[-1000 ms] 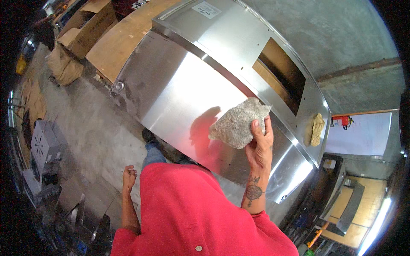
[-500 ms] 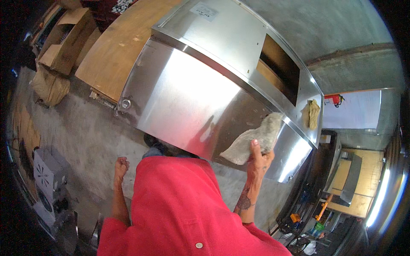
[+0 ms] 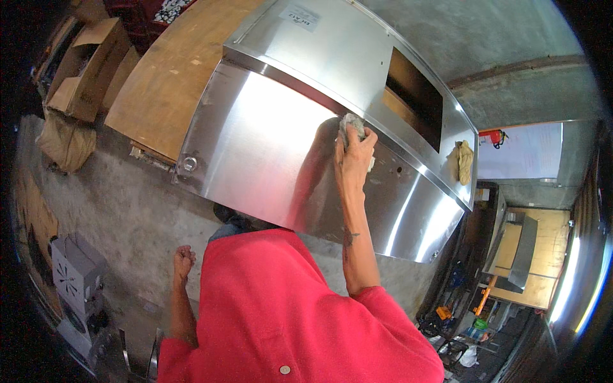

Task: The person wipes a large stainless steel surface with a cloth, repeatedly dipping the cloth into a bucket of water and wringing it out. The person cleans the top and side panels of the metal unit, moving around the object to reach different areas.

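Right hand (image 3: 355, 150) clamped a bunched grey cloth rag (image 3: 352, 124) against the shiny silver sheet-metal panel (image 3: 268, 147), apparently for firm pressure; left hand (image 3: 184, 260) hung aside, fingers curled together.

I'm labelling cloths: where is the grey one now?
In the head view, right of centre: the grey cloth is in the right hand, near the upper edge of the metal panel, left of the rectangular opening.

The right hand (image 3: 353, 153) is now farther forward, at the upper edge of the steel panel (image 3: 255, 143), with its forearm extended across the panel. The grey cloth (image 3: 349, 124), previously spread out beyond the fingers, is now bunched compactly beneath them against the metal.
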The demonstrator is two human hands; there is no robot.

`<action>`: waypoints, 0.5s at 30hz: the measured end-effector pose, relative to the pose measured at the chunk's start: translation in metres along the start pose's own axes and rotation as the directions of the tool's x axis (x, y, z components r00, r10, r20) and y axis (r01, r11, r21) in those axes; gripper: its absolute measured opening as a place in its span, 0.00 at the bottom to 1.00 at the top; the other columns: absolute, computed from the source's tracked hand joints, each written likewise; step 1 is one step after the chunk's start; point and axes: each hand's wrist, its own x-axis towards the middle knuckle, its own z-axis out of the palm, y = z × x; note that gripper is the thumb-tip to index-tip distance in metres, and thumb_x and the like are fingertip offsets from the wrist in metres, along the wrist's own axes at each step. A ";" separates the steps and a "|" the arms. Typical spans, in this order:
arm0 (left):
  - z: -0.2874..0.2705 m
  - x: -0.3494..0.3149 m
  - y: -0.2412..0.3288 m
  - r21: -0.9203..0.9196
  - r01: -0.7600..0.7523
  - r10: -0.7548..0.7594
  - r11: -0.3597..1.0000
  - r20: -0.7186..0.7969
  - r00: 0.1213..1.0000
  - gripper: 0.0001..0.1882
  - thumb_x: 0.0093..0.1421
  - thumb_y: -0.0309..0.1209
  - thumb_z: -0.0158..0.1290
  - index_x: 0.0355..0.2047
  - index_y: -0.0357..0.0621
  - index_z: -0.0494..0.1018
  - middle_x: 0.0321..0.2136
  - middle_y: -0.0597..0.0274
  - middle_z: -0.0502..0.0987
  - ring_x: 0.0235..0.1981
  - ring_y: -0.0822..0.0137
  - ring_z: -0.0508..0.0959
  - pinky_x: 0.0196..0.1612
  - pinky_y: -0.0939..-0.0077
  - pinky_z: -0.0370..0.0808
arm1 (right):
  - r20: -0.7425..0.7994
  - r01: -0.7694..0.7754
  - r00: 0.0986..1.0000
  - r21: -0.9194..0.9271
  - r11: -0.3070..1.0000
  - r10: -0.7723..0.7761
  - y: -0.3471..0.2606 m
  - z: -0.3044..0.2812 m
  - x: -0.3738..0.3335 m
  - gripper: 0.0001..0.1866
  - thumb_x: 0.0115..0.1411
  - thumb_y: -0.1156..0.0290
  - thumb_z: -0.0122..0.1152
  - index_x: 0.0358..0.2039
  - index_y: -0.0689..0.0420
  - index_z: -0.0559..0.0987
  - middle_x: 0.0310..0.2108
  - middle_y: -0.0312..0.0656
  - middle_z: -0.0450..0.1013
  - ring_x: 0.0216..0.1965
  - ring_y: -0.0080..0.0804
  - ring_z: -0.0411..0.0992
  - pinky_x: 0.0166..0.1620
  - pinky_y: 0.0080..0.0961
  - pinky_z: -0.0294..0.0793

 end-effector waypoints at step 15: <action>-0.020 -0.023 -0.031 0.290 0.198 -0.191 0.936 -0.053 0.980 0.17 0.74 0.41 0.50 0.54 0.41 0.70 0.33 0.60 0.79 0.27 0.70 0.78 0.29 0.73 0.75 | -0.078 0.106 0.990 -0.151 0.983 -0.118 0.000 0.047 0.012 0.15 0.63 0.71 0.64 0.50 0.56 0.81 0.50 0.63 0.70 0.44 0.59 0.74 0.44 0.49 0.74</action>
